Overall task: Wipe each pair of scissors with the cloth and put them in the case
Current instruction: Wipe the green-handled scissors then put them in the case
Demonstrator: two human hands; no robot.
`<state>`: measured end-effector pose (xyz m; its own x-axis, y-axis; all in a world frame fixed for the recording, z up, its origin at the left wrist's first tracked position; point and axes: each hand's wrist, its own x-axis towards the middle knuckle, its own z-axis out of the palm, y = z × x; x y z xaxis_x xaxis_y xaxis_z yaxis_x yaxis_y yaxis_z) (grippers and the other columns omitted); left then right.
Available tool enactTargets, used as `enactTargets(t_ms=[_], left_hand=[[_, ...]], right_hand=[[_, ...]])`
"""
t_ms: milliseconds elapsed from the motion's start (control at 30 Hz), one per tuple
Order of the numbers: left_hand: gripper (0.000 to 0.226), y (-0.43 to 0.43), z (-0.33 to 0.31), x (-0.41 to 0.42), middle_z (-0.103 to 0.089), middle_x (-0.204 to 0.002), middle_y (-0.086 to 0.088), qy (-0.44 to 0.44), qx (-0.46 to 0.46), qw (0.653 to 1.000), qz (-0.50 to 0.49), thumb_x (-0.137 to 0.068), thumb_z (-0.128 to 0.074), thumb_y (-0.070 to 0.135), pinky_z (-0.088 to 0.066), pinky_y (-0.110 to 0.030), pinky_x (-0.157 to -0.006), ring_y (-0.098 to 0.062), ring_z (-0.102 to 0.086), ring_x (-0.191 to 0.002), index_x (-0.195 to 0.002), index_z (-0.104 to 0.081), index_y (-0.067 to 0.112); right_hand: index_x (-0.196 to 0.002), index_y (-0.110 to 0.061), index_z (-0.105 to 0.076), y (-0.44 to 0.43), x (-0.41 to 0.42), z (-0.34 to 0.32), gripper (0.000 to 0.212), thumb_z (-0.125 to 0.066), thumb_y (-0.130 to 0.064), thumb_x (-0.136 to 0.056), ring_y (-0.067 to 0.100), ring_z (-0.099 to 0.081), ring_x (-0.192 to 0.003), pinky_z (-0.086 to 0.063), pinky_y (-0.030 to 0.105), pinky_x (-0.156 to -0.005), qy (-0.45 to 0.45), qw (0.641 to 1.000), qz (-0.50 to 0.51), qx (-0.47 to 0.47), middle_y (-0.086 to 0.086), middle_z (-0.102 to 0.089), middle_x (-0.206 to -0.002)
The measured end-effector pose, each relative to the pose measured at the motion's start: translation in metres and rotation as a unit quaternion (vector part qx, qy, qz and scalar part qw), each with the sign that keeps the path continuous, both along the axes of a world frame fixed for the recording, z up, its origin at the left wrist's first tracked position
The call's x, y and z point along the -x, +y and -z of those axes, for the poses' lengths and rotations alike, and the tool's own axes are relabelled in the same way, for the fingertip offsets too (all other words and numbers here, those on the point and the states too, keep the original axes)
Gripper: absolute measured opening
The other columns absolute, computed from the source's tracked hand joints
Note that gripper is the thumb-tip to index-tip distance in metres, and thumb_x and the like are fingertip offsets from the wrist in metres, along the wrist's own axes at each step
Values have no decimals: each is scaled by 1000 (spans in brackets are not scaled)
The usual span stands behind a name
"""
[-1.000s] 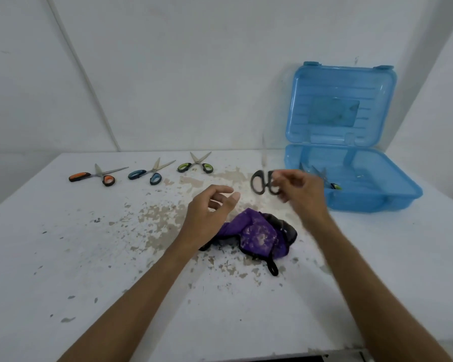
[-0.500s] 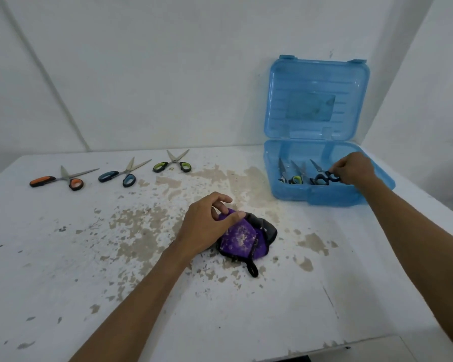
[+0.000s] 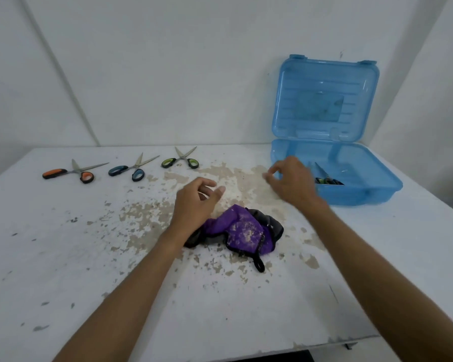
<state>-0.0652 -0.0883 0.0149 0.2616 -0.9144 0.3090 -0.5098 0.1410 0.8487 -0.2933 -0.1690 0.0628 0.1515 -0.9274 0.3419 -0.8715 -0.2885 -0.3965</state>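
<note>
Three pairs of scissors lie in a row at the table's far left: orange-handled (image 3: 71,173), blue-handled (image 3: 131,170) and green-handled (image 3: 180,161). The open blue plastic case (image 3: 364,194) stands at the far right, and several scissors (image 3: 324,178) lie inside it. A crumpled purple and black cloth (image 3: 242,231) sits mid-table. My left hand (image 3: 194,207) hovers just left of the cloth, fingers loosely curled and holding nothing. In front of the case's left wall, my right hand (image 3: 290,182) is empty with relaxed fingers.
The white table (image 3: 63,257) has chipped paint across its middle. White walls close in behind and to the right of the case. The table's front edge runs along the bottom of the view.
My right hand carried the black-handled scissors to the case, left them inside, and has drawn back to the left, empty. My left hand lifted off the cloth.
</note>
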Motion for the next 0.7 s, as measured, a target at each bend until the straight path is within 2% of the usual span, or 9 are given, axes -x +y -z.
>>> enactTargets(t_ms=[67, 133, 267, 367, 500, 600, 700], left_hand=[[30, -16, 0, -21, -68, -86, 9, -34, -13, 999, -40, -91, -74, 41, -46, -13, -64, 0, -61, -73, -109, -69, 17], [34, -35, 3, -43, -70, -92, 4, -80, -34, 993, -73, -92, -73, 41, -49, -22, -71, -10, -64, -80, -113, -68, 15], [37, -69, 6, -68, -70, -106, -6, -161, -63, 979, -109, -92, -74, 38, -52, -35, -81, -22, -66, -96, -117, -66, 12], [38, -88, 13, -74, -62, -120, -9, -201, -65, 971, -112, -93, -72, 34, -48, -37, -85, -26, -62, -108, -123, -63, 12], [46, -108, 15, -81, -48, -136, -13, -273, -76, 952, -113, -97, -67, 26, -51, -47, -88, -34, -53, -122, -139, -55, 13], [41, -117, 13, -86, -54, -138, -15, -352, -108, 919, -141, -101, -60, 23, -47, -49, -94, -37, -48, -127, -141, -56, 15], [31, -121, 11, -89, -65, -123, -17, -419, -131, 884, -158, -100, -54, 15, -43, -46, -94, -40, -52, -120, -129, -65, 14]], right_hand=[[-96, -21, -75, 15, -25, 18, 26, -65, -44, -93, 27, -58, -97, -45, 38, -83, 37, 998, -3, 52, 4, -67, -97], [-96, -19, -73, 20, -32, 28, 22, -65, -39, -93, 27, -56, -98, -40, 41, -83, 17, 995, 17, 98, 4, -64, -99], [-94, -17, -71, 13, -30, 35, 11, -68, -28, -93, 23, -58, -94, -40, 37, -84, -22, 993, -16, 117, 2, -60, -98], [-91, -17, -69, 6, -22, 45, 6, -72, -22, -90, 21, -57, -89, -39, 34, -80, -26, 988, -35, 149, 1, -60, -95], [-88, -16, -68, -3, -9, 55, 10, -77, -20, -86, 21, -56, -86, -37, 34, -78, -15, 978, -51, 204, 1, -60, -92], [-86, -16, -68, -12, 2, 56, 12, -79, -22, -84, 21, -56, -85, -38, 37, -80, -28, 975, -41, 217, 0, -60, -91], [-85, -16, -68, -13, 10, 55, 13, -79, -24, -85, 21, -57, -85, -36, 37, -81, -34, 972, -39, 231, 0, -61, -90]])
